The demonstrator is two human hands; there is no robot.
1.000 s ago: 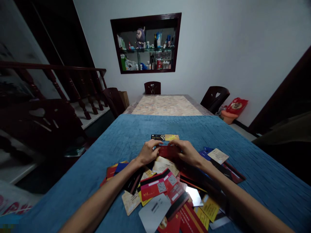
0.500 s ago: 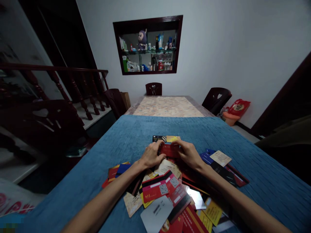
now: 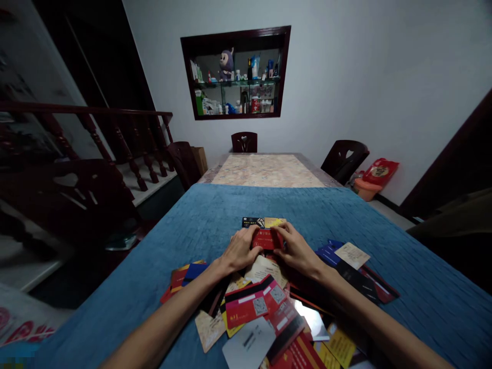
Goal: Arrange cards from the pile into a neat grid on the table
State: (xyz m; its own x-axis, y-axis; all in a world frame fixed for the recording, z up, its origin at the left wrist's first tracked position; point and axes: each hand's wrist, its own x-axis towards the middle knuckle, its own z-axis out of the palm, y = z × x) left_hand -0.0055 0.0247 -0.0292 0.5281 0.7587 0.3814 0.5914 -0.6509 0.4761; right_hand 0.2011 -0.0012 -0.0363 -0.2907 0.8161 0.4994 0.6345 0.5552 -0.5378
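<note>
A red plastic card [image 3: 266, 239] is held by its two short sides between my hands. My left hand [image 3: 241, 247] grips its left edge with thumb and fingers. On the opposite edge, my right hand [image 3: 295, 247] pinches it the same way. Just beyond, a black VIP card [image 3: 252, 222] and a gold-yellow card [image 3: 273, 222] lie side by side on the blue cloth [image 3: 215, 215]. Below my hands spreads a loose heap of cards, among them a cream card [image 3: 266, 270], a red card with a QR code [image 3: 246, 309] and a silver-white card [image 3: 249, 342].
Blue and black cards [image 3: 348, 271] with a beige card [image 3: 352, 255] lie right of my right arm. More cards [image 3: 188, 275] sit by my left forearm. A marble-patterned table top [image 3: 265, 169] extends beyond the cloth. Dark wooden chairs [image 3: 345, 159] stand around it.
The red card has tilted so its printed face shows more clearly. My right fingers have shifted slightly down along its edge. The whole view has moved a little.
</note>
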